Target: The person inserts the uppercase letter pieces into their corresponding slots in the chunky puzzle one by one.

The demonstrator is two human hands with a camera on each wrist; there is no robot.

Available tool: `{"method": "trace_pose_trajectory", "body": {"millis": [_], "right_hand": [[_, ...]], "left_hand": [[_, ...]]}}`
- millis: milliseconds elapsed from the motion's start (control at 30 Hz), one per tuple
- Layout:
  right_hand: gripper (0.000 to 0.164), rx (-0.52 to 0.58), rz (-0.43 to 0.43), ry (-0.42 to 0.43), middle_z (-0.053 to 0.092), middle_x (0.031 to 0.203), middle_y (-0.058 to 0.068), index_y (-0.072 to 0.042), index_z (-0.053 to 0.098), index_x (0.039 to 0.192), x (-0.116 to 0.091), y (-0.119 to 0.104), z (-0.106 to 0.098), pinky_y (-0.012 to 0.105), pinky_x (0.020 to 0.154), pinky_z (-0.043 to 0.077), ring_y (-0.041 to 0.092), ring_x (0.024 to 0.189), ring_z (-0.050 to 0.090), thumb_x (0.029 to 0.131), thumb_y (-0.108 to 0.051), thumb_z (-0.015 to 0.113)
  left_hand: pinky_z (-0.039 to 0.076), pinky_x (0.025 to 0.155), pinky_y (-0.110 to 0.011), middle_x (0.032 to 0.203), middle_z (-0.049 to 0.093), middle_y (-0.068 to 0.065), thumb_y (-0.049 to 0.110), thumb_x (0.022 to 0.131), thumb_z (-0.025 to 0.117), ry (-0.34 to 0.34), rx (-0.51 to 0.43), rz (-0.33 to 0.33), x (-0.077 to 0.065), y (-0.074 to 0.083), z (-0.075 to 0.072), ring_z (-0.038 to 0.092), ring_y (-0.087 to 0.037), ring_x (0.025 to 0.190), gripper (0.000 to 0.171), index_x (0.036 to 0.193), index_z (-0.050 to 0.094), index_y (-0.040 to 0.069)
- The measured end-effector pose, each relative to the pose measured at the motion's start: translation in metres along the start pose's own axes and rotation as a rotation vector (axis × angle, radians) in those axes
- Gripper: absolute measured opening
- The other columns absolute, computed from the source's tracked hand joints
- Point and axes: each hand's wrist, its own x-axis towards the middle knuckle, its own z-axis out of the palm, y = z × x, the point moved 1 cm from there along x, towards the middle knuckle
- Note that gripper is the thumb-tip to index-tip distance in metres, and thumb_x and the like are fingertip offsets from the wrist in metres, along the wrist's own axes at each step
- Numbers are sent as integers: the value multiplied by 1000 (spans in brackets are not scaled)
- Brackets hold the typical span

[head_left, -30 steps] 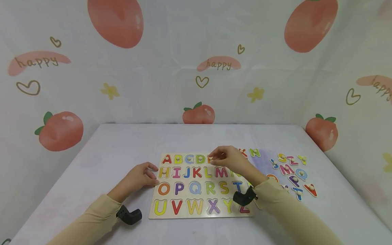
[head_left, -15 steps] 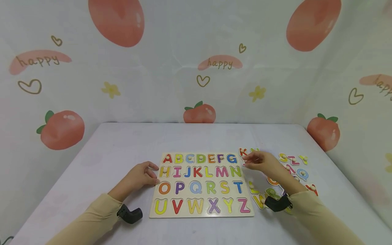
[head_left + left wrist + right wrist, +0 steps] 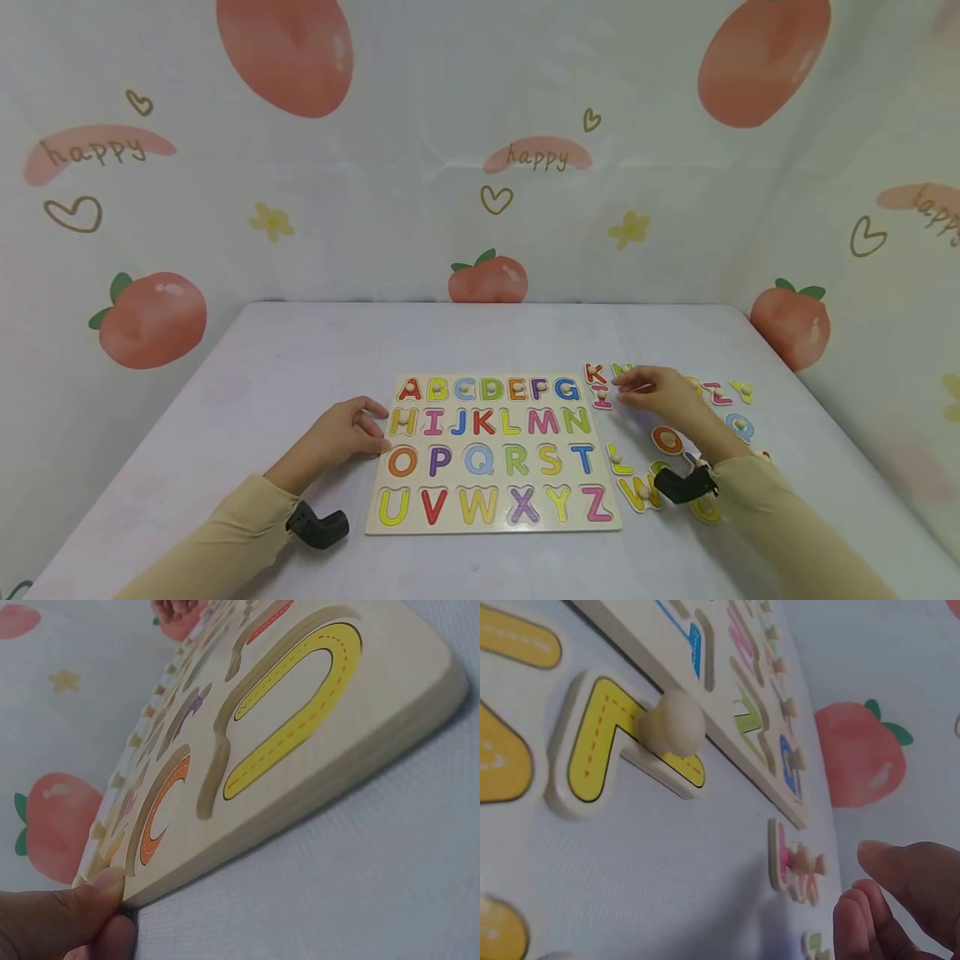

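One N piece (image 3: 619,369), partly behind right hand (image 3: 662,397)

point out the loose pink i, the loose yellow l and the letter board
Pink I piece (image 3: 602,395): head view, on its knob.
Yellow L piece (image 3: 622,718): right wrist view, on its yellow face beside the knob.
Letter board (image 3: 498,481): head view, on bare wood between the lower two rows.

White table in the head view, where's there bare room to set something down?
The table is bare in a wide band between the letter board and the backdrop, left of the left hand, and in front of the board between the sleeves. Right of the board it's crowded: loose letters lie around the right hand.
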Motion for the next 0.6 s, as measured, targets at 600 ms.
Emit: {"method": "trace_pose_trajectory", "body": {"millis": [600], "right_hand": [[16, -24, 96, -75, 61, 86, 3, -5, 70, 99, 28, -2, 18, 28, 69, 41, 17, 78, 52, 86, -14, 72]], "left_hand": [[46, 64, -29, 79, 65, -5, 11, 74, 82, 5, -9, -21, 0, 2, 0, 57, -16, 70, 50, 116, 57, 0]]}}
